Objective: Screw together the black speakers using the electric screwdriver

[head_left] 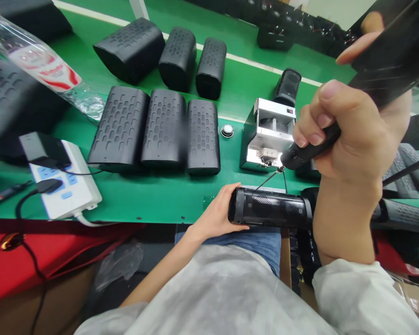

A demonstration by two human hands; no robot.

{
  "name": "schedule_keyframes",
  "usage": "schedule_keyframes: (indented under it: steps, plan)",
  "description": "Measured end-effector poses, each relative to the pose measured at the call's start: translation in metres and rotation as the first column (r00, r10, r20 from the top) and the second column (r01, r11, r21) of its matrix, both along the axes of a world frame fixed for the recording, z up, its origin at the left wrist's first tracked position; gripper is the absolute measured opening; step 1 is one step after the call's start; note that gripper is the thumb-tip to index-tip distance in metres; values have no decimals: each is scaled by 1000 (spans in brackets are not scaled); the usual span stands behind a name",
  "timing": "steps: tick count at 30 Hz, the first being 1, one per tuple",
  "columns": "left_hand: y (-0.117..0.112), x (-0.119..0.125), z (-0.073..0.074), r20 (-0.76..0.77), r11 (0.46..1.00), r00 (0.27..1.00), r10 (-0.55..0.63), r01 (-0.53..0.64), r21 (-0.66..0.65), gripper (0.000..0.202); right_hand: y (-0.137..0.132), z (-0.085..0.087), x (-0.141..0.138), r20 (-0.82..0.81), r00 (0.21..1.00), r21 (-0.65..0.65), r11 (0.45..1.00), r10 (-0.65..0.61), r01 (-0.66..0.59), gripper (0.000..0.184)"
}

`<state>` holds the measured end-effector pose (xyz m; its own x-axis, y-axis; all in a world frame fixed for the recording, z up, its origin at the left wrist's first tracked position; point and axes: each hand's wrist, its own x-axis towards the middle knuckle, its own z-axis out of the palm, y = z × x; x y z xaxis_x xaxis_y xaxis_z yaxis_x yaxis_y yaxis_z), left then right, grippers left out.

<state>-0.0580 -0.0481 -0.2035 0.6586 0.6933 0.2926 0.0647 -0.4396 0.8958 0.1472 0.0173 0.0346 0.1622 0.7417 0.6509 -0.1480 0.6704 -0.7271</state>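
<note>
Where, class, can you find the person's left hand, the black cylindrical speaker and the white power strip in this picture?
Left hand (pixel 214 215): head view, on the back of the hand.
Black cylindrical speaker (pixel 269 208): head view, on the body between its mesh grilles.
White power strip (pixel 79 199): head view, on the white casing.

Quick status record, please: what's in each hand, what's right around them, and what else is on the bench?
Left hand: holds black speaker tube
Right hand: grips black-handled soldering iron
Iron tip: at thin wires above the tube
Nearby: silver machine; small round metal disc
Bench: green workbench
Also on bench: two rows of black speaker shells; white power strip
</note>
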Motion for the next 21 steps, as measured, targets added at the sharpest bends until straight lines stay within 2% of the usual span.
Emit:
schedule_keyframes:
  steps: [3,8,11,15,18,21]
  plan:
    - [0,0,0,-2,1000,1000,1,-1,-13,124,2,-2,2,16,1000,-26,999,-24,24,37]
    - [0,0,-1,7,1000,1000,4,-4,-7,124,7,-8,6,29,999,9,999,-31,31,33]
    - [0,1,-1,9,1000,1000,5,-5,-2,125,11,-12,8,41,999,-33,999,-18,19,31]
    - [0,1,0,-1,1000,1000,3,-3,-2,125,14,-18,7,40,999,-6,1000,21,-21,33]
    - [0,0,-1,2,1000,1000,0,0,-2,124,7,-21,3,53,998,-21,999,26,-25,33]
    - [0,0,-2,8,1000,1000,-3,3,2,125,-10,-21,-6,100,994,-67,997,-32,38,31]
